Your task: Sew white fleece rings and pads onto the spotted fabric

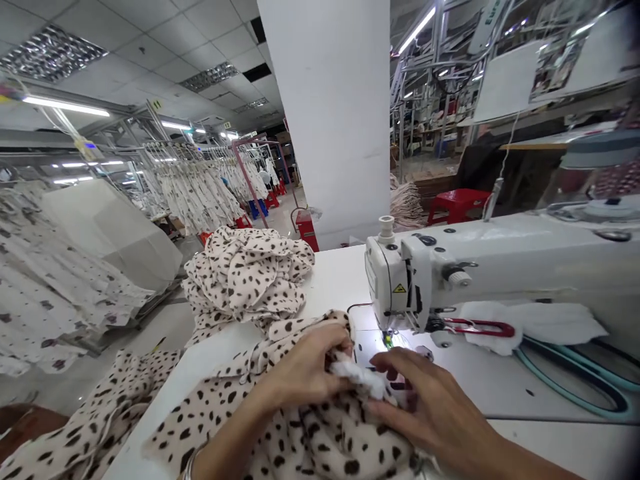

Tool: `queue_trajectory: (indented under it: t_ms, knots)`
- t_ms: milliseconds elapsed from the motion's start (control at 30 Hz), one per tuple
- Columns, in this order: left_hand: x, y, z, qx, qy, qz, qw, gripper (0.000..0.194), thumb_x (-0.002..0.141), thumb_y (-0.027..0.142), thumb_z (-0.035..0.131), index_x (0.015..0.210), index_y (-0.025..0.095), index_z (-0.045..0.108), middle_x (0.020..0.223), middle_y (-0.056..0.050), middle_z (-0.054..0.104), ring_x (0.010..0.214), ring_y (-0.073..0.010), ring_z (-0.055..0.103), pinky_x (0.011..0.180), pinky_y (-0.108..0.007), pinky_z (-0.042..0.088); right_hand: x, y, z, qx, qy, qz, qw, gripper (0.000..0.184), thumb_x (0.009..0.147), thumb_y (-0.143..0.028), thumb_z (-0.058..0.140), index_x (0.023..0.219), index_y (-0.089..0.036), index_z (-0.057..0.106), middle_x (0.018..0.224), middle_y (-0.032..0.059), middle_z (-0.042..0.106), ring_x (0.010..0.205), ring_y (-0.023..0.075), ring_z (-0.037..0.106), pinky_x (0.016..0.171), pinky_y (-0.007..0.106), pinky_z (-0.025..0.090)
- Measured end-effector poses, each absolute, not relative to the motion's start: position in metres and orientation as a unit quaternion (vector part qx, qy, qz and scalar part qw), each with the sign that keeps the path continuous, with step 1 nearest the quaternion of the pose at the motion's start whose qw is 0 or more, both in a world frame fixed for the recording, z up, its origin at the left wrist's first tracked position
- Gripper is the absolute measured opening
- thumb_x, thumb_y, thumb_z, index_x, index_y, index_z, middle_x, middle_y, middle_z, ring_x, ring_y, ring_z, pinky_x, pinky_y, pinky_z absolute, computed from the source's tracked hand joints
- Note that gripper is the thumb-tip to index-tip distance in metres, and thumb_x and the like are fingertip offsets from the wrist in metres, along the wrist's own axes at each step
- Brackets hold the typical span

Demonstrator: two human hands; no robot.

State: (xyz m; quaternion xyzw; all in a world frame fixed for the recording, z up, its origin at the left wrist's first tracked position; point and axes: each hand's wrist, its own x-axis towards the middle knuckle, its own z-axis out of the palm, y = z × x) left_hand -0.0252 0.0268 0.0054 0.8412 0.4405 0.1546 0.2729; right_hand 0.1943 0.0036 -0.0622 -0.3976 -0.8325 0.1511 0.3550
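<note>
Pale cloth with dark spots [295, 433] lies bunched in front of me, partly on the white sewing table. My left hand [310, 367] pinches the cloth by a white, fluffy-looking strip [363, 379]. On the right side of that strip, my right hand [420, 393] grips the same cloth between thumb and fingers. Just beyond my hands stands a white sewing machine [397, 273], its lit needle area [389, 339] close to my right fingertips. Folds hide the cloth's lower edge and part of my fingers.
A heap of the same spotted cloth [250, 273] sits at the table's back left. Teal-handled scissors [575, 380] and red-handled snips [480, 327] lie by the machine at right. A white pillar [330, 120] rises behind the table. Garments [195, 197] hang on racks at left.
</note>
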Motion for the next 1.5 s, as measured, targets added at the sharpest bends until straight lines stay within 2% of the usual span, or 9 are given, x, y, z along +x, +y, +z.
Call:
queue_trajectory:
  t_ms: [167, 400, 667, 833, 933, 1067, 1200, 1333, 1500]
  knots:
    - [-0.024, 0.018, 0.001, 0.887, 0.358, 0.191, 0.222, 0.024, 0.068, 0.001, 0.054, 0.076, 0.019, 0.040, 0.088, -0.001, 0.050, 0.080, -0.0149, 0.047, 0.063, -0.024, 0.036, 0.191, -0.003, -0.070, -0.292, -0.835, -0.001, 0.466, 0.017, 0.097, -0.019, 0.046, 0.108, -0.019, 0.058, 0.085, 0.0032, 0.070, 0.075, 0.0158, 0.068, 0.065, 0.027, 0.053]
    - [-0.024, 0.017, -0.003, 0.913, 0.327, 0.188, 0.153, 0.022, 0.073, 0.003, 0.055, 0.086, 0.019, 0.048, 0.104, -0.004, 0.057, 0.096, -0.0171, 0.054, 0.078, -0.026, 0.043, 0.203, 0.001, -0.066, -0.260, -0.854, -0.041, 0.449, 0.023, 0.092, -0.002, 0.040, 0.097, -0.018, 0.057, 0.075, 0.0018, 0.066, 0.067, 0.0143, 0.063, 0.063, 0.028, 0.047]
    - [-0.019, 0.020, -0.010, 0.923, 0.288, 0.252, 0.041, 0.019, 0.074, -0.001, 0.048, 0.081, 0.017, 0.049, 0.091, -0.006, 0.062, 0.085, -0.0170, 0.054, 0.075, -0.028, 0.047, 0.205, 0.002, -0.071, -0.256, -0.874, -0.015, 0.412, 0.027, 0.090, -0.004, 0.041, 0.104, -0.020, 0.058, 0.074, 0.0001, 0.058, 0.062, 0.0119, 0.055, 0.057, 0.025, 0.043]
    - [-0.026, 0.021, 0.002, 0.912, 0.307, 0.270, 0.032, 0.014, 0.069, 0.009, 0.053, 0.076, 0.019, 0.046, 0.118, -0.010, 0.063, 0.116, -0.0305, 0.051, 0.100, -0.050, 0.038, 0.207, 0.008, -0.079, -0.356, -0.857, 0.092, 0.361, 0.034, 0.083, -0.009, 0.044, 0.114, -0.020, 0.048, 0.095, 0.0058, 0.062, 0.078, 0.0169, 0.064, 0.060, 0.026, 0.051]
    - [-0.030, 0.023, 0.012, 0.884, 0.365, 0.255, 0.144, 0.007, 0.081, 0.013, 0.045, 0.082, 0.020, 0.045, 0.083, -0.003, 0.066, 0.077, -0.0180, 0.061, 0.076, -0.036, 0.049, 0.207, 0.007, -0.081, -0.393, -0.843, 0.045, 0.366, 0.038, 0.086, -0.011, 0.046, 0.123, -0.018, 0.046, 0.102, 0.0098, 0.062, 0.077, 0.0187, 0.063, 0.055, 0.027, 0.051]
    - [-0.023, 0.032, 0.025, 0.843, 0.479, 0.213, 0.118, 0.007, 0.095, 0.027, 0.043, 0.093, 0.020, 0.042, 0.066, 0.004, 0.051, 0.054, -0.0127, 0.047, 0.052, -0.024, 0.037, 0.194, -0.010, -0.076, -0.302, -0.845, -0.055, 0.438, 0.038, 0.093, -0.014, 0.046, 0.131, -0.016, 0.047, 0.098, 0.0090, 0.066, 0.085, 0.0202, 0.062, 0.071, 0.033, 0.052]
    - [-0.013, 0.059, 0.032, 0.877, 0.468, 0.104, 0.022, 0.015, 0.099, 0.033, 0.043, 0.102, 0.019, 0.042, 0.069, 0.003, 0.053, 0.056, -0.0141, 0.049, 0.053, -0.025, 0.037, 0.175, -0.028, -0.075, -0.142, -0.911, -0.041, 0.385, 0.031, 0.102, -0.035, 0.037, 0.122, -0.022, 0.057, 0.106, 0.0011, 0.070, 0.103, 0.0173, 0.061, 0.093, 0.033, 0.044]
    - [-0.005, 0.086, 0.032, 0.873, 0.479, 0.033, -0.090, 0.010, 0.097, 0.017, 0.044, 0.105, 0.015, 0.047, 0.086, -0.006, 0.061, 0.068, -0.0189, 0.057, 0.059, -0.029, 0.043, 0.172, -0.033, -0.086, -0.125, -0.934, 0.015, 0.333, 0.031, 0.102, -0.039, 0.037, 0.108, -0.020, 0.060, 0.091, 0.0003, 0.068, 0.088, 0.0154, 0.061, 0.089, 0.031, 0.045]
    - [0.012, 0.050, 0.007, 0.867, 0.482, 0.050, -0.118, 0.026, 0.091, 0.000, 0.035, 0.108, 0.012, 0.052, 0.108, -0.015, 0.061, 0.094, -0.0224, 0.059, 0.078, -0.034, 0.050, 0.182, -0.031, -0.096, -0.158, -0.909, 0.004, 0.385, 0.029, 0.100, -0.029, 0.038, 0.079, -0.021, 0.055, 0.081, 0.0003, 0.063, 0.078, 0.0144, 0.058, 0.082, 0.031, 0.046]
